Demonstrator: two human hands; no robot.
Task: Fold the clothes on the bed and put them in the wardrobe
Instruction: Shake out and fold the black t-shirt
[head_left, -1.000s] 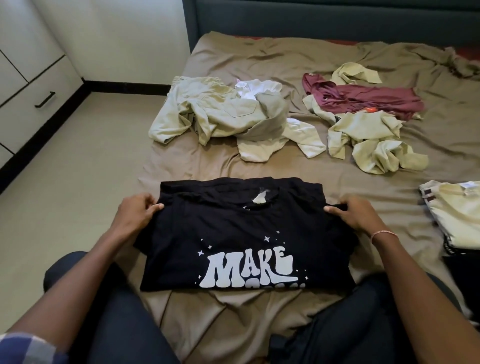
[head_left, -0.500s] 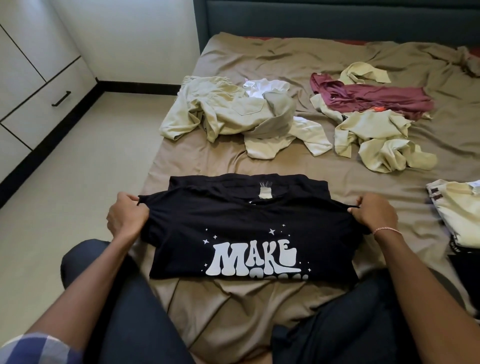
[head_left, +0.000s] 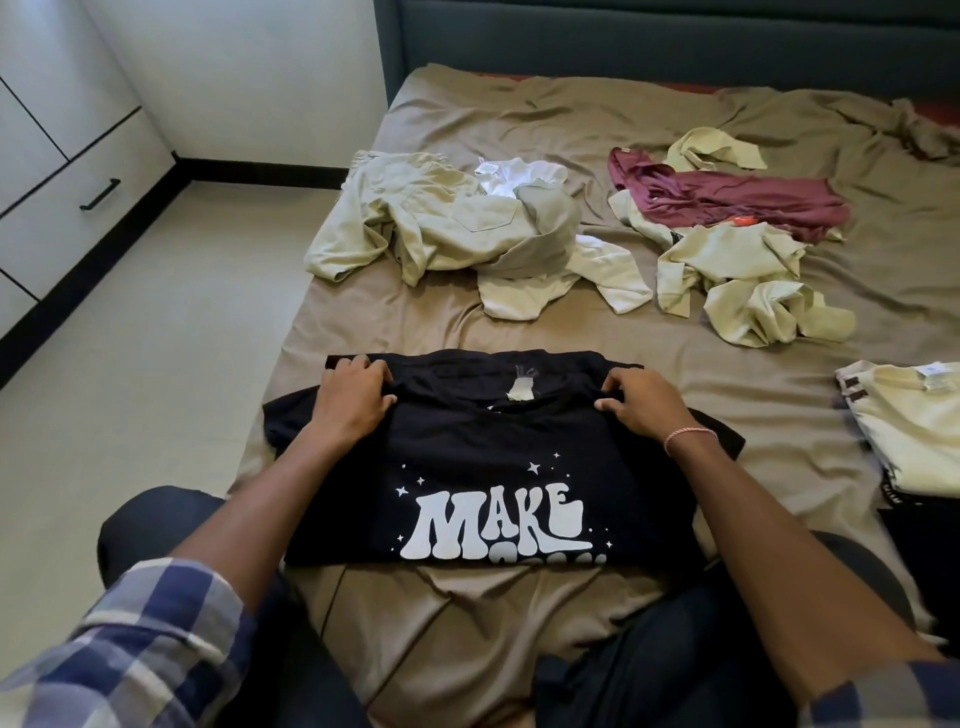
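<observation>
A black T-shirt with white "MAKE" lettering lies flat on the tan bed sheet in front of me. My left hand grips the cloth near its upper left shoulder. My right hand pinches the cloth near the upper right shoulder; a thin bracelet is on that wrist. Both sleeves stick out sideways beyond my hands. Farther up the bed lie unfolded clothes: a beige and white heap, and a maroon garment over pale yellow ones.
A folded cream shirt sits on dark clothes at the bed's right edge. White wardrobe drawers with a black handle stand at the left across a pale tiled floor. A dark headboard closes the far end.
Both hands left the shirt's outer side edges and moved inward and up to the shoulders near the collar. The sleeves now lie free beside them.
</observation>
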